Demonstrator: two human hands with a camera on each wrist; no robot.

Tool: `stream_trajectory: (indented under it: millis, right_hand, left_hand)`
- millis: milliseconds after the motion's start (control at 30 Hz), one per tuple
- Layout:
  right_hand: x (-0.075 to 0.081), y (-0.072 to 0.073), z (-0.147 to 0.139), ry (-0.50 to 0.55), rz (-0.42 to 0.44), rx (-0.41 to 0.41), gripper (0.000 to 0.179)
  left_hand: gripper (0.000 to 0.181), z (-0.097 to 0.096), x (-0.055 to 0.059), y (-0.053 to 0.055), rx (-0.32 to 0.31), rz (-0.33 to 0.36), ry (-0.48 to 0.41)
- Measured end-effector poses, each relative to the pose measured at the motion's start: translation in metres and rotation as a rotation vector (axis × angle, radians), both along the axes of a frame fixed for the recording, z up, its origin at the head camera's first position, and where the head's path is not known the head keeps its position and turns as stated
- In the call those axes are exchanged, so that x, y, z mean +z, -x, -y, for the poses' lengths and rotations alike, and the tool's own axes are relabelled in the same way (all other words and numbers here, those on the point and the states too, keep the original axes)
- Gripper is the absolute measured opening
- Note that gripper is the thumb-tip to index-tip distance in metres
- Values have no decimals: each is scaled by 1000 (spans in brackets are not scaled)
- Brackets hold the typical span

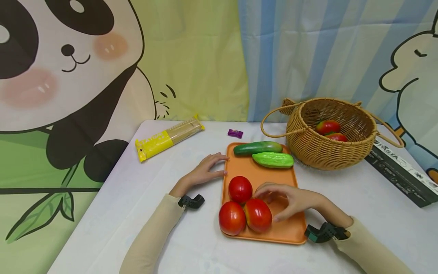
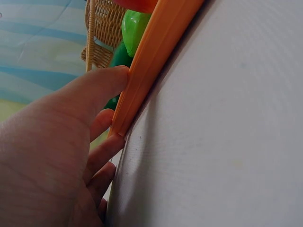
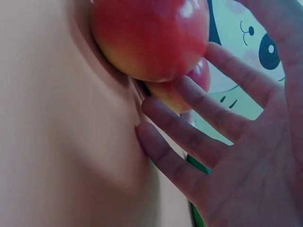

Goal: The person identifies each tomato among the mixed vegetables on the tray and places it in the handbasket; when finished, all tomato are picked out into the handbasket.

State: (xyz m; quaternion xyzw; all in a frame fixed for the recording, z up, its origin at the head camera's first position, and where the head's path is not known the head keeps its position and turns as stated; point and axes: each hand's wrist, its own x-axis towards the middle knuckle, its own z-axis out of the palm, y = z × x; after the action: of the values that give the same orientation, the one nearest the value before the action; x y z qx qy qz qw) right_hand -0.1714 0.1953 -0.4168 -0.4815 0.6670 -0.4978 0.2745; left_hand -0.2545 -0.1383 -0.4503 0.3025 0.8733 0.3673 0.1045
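Observation:
An orange tray (image 1: 261, 175) carries a dark green cucumber (image 1: 251, 148), a lighter green ridged vegetable (image 1: 273, 160) and three round, glossy red fruits at its near left. One is the rear fruit (image 1: 240, 189), one the left fruit (image 1: 232, 218), and the right fruit (image 1: 258, 215) shows a yellowish underside in the right wrist view. My left hand (image 1: 203, 171) touches the tray's left rim (image 2: 142, 71) with thumb and fingertips, its fingers relaxed. Over the tray, my right hand (image 1: 291, 199) spreads its fingers beside the right fruit, thumb apart from the fingers.
A wicker basket (image 1: 332, 152) holding red-and-green fruits stands behind the tray on the right. Beside it lies a black pasta box (image 1: 400, 175). A yellow noodle packet (image 1: 167, 139) is at the back left, and a small purple wrapped candy (image 1: 235, 133) lies behind the tray.

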Motion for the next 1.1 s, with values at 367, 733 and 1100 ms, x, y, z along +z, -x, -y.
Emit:
stream_trajectory:
  millis: [367,733,1100]
  right_hand:
    - [-2,-6,8,-84,-86,-2,60]
    - [-6,-10,14,-45,-43,97,63]
    - [-5,-12,15,-25,-53,198,68]
  left_hand:
    - [56,0,0,-1,4,11,-5]
    - [56,0,0,-1,7,8,1]
    - [55,0,-1,-1,4,-1,3]
